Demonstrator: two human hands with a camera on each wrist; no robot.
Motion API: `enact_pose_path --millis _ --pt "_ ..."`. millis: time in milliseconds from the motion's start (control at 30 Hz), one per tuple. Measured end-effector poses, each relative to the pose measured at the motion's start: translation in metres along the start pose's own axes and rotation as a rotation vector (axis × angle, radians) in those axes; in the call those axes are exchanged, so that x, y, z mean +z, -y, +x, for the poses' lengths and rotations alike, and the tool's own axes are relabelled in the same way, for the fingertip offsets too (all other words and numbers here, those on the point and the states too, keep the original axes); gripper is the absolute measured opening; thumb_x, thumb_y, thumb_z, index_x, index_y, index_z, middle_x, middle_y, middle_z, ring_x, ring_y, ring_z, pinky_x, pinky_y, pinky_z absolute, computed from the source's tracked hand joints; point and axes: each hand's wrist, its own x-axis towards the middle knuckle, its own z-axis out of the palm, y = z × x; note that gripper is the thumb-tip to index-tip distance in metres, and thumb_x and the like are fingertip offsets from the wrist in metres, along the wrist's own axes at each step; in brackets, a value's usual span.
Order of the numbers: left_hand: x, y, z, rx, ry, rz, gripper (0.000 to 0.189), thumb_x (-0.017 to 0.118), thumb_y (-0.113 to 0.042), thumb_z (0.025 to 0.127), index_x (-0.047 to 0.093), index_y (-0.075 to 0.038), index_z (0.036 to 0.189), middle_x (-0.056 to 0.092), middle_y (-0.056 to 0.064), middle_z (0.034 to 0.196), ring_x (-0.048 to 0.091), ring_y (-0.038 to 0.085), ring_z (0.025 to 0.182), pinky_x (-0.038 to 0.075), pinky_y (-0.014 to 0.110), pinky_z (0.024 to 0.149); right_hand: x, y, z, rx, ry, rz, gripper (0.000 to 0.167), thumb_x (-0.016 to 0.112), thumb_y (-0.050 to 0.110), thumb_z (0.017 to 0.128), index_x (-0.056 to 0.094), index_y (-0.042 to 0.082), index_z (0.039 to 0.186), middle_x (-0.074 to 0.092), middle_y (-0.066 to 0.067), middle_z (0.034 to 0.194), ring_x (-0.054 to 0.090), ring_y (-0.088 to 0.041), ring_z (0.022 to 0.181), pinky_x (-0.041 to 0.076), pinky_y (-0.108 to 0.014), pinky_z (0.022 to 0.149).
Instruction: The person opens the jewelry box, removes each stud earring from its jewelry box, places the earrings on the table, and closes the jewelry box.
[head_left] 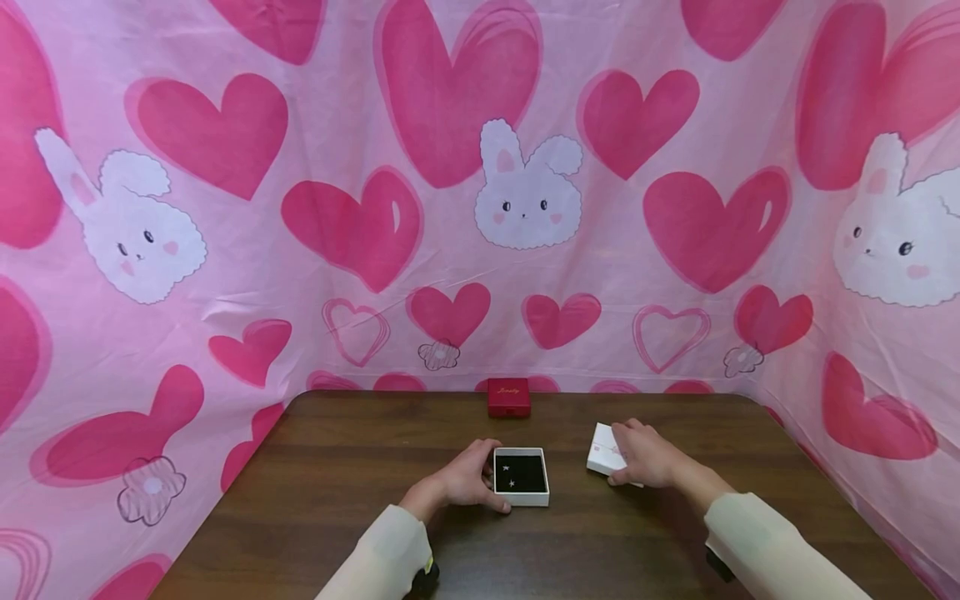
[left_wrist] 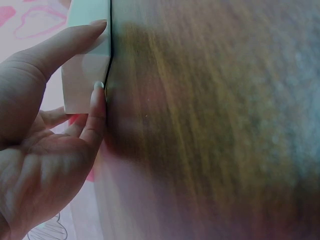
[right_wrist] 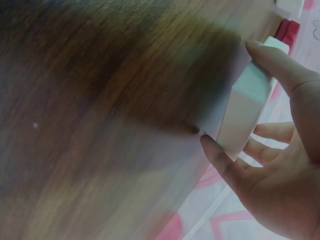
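Observation:
A small square white jewelry box point(head_left: 529, 500) sits uncovered on the table, its black insert point(head_left: 531, 473) facing up. Two tiny silver star-shaped pieces, apparently stud earrings point(head_left: 512, 483), lie on the insert's left half. My left hand point(head_left: 467, 479) grips the box from its left side, thumb at the front wall and fingers toward the back. To the right, my right hand point(head_left: 649, 457) holds a white box lid point(head_left: 602, 452) with faint print on top. In the right wrist view the lid point(right_wrist: 245, 112) is between thumb and fingers, close over the wood.
A red box point(head_left: 509, 398) with gold lettering stands at the table's back edge, behind the white box. Dark brown wood makes up the tabletop point(head_left: 337, 467). Pink cloth point(head_left: 525, 275) with hearts and rabbits hangs around the back and sides.

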Motion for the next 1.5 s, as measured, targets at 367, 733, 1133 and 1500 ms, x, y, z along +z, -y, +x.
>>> enact_pose_path --millis 367,733,1133,1500 --pt "0.001 0.001 0.000 0.007 -0.003 0.002 0.088 0.094 -0.012 0.069 0.044 -0.003 0.141 0.049 0.007 0.117 0.054 0.022 0.102 0.052 0.035 0.089 -0.002 -0.003 -0.004 -0.015 -0.022 -0.010 0.074 0.094 0.034 0.066 0.057 -0.004 0.117 0.057 -0.014 0.105 0.055 -0.029 0.091 0.049 -0.047 0.082" --pt "0.002 0.001 0.000 0.026 -0.006 -0.005 0.086 0.094 -0.011 0.069 0.045 -0.001 0.139 0.049 0.008 0.116 0.054 0.021 0.101 0.052 0.033 0.087 -0.001 -0.009 -0.007 0.031 -0.017 -0.024 0.077 0.094 0.037 0.065 0.058 -0.002 0.120 0.057 -0.013 0.107 0.056 -0.029 0.092 0.050 -0.048 0.078" --pt "0.001 0.001 0.000 0.012 -0.007 -0.001 0.087 0.094 -0.013 0.070 0.044 -0.003 0.141 0.050 0.007 0.118 0.055 0.021 0.101 0.052 0.033 0.087 -0.002 -0.012 -0.010 0.088 0.019 -0.039 0.076 0.093 0.041 0.067 0.058 0.000 0.120 0.056 -0.010 0.105 0.056 -0.027 0.091 0.050 -0.048 0.074" --pt "0.001 0.001 0.000 0.007 -0.006 0.008 0.088 0.094 -0.014 0.070 0.044 -0.003 0.142 0.050 0.007 0.119 0.054 0.022 0.103 0.052 0.036 0.090 -0.003 -0.013 -0.012 0.111 0.041 -0.040 0.080 0.091 0.045 0.068 0.058 -0.001 0.124 0.057 -0.010 0.105 0.058 -0.026 0.092 0.051 -0.051 0.076"
